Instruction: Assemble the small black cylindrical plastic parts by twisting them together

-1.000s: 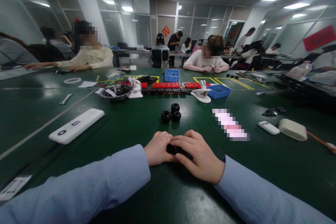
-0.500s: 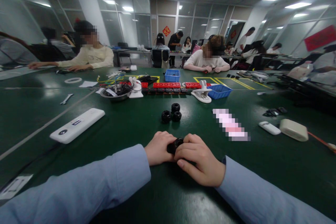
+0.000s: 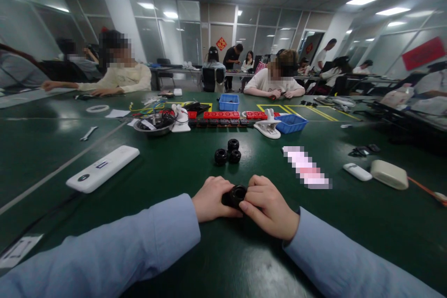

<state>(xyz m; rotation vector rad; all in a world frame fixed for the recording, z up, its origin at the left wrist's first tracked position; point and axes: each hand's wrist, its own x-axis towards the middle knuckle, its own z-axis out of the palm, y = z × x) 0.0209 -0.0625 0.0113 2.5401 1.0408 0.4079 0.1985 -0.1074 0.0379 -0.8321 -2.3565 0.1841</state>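
Note:
Low over the green table, my left hand [image 3: 213, 199] is closed round a small black toy tyre [image 3: 238, 193], gripping it from the left. My right hand [image 3: 270, 207] pinches the same tyre at its right edge with thumb and fingers. The tyre's round opening faces up toward me, while its left part is hidden by my left hand. Beyond my hands stand three similar black tyres: one at the left [image 3: 220, 156], one at the right [image 3: 235, 156], and one behind [image 3: 233, 145].
A white power bank [image 3: 103, 168] lies left, with a wrench [image 3: 88, 133] behind it. A blurred-out phone-like slab [image 3: 306, 167] is right, near a beige case [image 3: 389, 174]. Farther back are a metal bowl [image 3: 153, 131], white clips [image 3: 268, 125], blue bins [image 3: 292, 124] and co-workers.
My right-hand fingers have shifted from covering the tyre to pinching its right edge, so more of its opening shows. My left hand stays nearly in place.

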